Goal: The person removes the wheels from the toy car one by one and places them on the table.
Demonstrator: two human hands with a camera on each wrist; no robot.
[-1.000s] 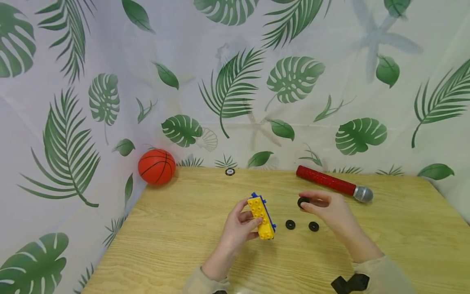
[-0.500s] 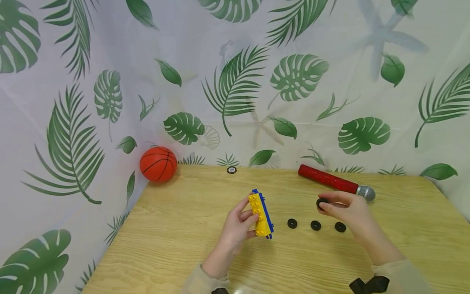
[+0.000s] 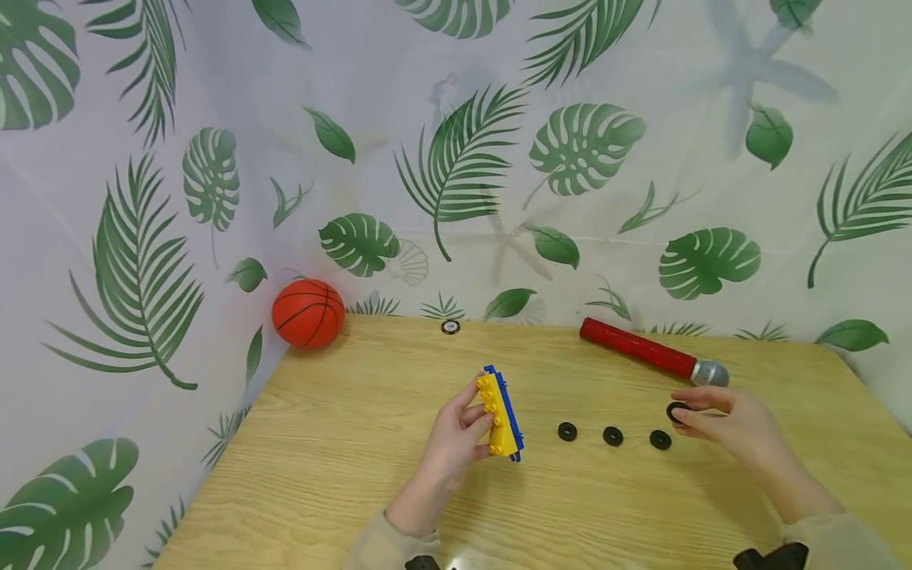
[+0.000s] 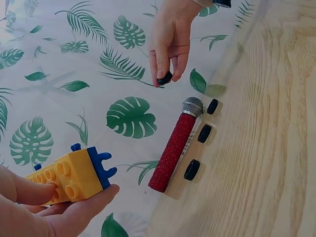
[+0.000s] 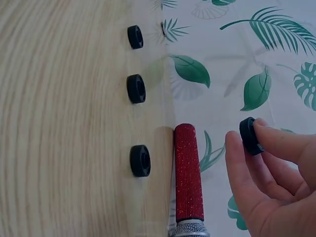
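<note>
My left hand (image 3: 456, 443) grips a yellow and blue toy brick block (image 3: 500, 413) above the middle of the wooden table (image 3: 342, 475); the same block (image 4: 71, 175) shows in the left wrist view with blue pegs sticking out. Three small black wheels (image 3: 613, 435) lie in a row on the table right of the block. My right hand (image 3: 720, 419) pinches a fourth black wheel (image 3: 675, 412) between thumb and fingers, just right of the row; the pinched wheel (image 5: 248, 136) is also plain in the right wrist view.
A red glitter toy microphone (image 3: 651, 354) lies behind the wheels at the back right. An orange basketball (image 3: 308, 313) sits at the table's back left corner, and a small round disc (image 3: 450, 327) lies at the back edge. A leaf-print cloth hangs behind.
A third wheel now lies in the row. My right hand has moved right and down with another wheel. My left hand has tilted the block more upright.
</note>
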